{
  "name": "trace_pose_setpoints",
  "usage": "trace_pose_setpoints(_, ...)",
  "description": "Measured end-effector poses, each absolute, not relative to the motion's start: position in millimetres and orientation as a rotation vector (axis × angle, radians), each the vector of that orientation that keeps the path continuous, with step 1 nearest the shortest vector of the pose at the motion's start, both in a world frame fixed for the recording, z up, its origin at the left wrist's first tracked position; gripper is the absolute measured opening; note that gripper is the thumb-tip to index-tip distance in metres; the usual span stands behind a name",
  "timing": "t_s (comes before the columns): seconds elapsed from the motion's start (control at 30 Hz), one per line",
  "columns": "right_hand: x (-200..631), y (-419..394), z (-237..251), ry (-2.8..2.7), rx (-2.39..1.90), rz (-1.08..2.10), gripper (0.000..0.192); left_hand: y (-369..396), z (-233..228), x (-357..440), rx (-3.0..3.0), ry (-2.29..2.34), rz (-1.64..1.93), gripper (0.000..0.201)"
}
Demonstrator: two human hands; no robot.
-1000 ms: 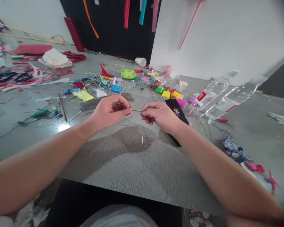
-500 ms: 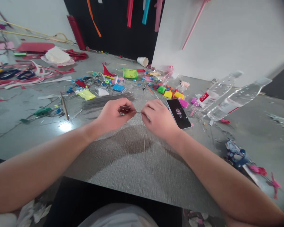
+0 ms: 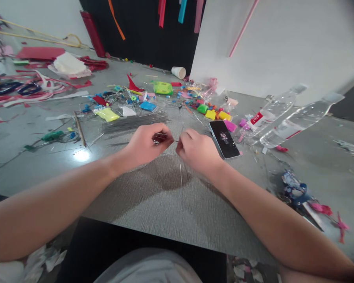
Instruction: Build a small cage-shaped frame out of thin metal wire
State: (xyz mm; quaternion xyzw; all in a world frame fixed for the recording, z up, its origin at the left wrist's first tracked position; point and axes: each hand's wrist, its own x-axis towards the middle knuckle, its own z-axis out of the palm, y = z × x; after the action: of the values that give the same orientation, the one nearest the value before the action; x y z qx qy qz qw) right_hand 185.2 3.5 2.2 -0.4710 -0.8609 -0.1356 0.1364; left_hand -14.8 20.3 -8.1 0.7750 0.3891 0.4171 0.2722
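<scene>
My left hand and my right hand meet over the middle of the grey table, both with fingers pinched. Between the fingertips runs a short stretch of thin dark wire, one end in each hand. The rest of the wire is hidden by my fingers. Just behind my left hand lies a bundle of thin, straight dark wires. A few loose wires rest on the table below my hands. Close to my right hand is a phone with its screen lit.
Two clear plastic bottles stand at the right. Colourful clay packets and small scraps spread across the back. A paper cup lies on its side. Ribbons and scissors are at the left; a brown stick lies nearer.
My two hands have shifted slightly to the right and come a little closer together, still pinching the wire. The camera view has tilted down a little.
</scene>
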Motion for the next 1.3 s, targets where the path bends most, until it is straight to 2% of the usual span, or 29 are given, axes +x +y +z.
trace_pose_setpoints(0.33, 186, 5, -9, -2.455, -1.268, -0.500, 0.027, 20, -7, -15, 1.999, 1.096, 1.184, 0.012)
trace_pose_setpoints(0.5, 184, 3, -10, -2.454, -1.286, -0.535, 0.027, 19, -6, -16, 2.094, 1.099, 1.187, 0.009)
trace_pose_setpoints(0.8, 182, -1, 2, -2.530, -1.443, -0.460, 0.025, 17, -8, -15, 2.288, 1.050, 1.147, 0.004)
trace_pose_setpoints(1.07, 190, 4, 9, -2.520, -1.462, -0.374, 0.015, 22, -8, -17, 2.022, 1.108, 1.226, 0.011)
trace_pose_setpoints(1.3, 209, 18, 22, -2.458, -1.235, -0.106, 0.005, 31, -11, -21, 1.850, 1.076, 1.211, 0.016)
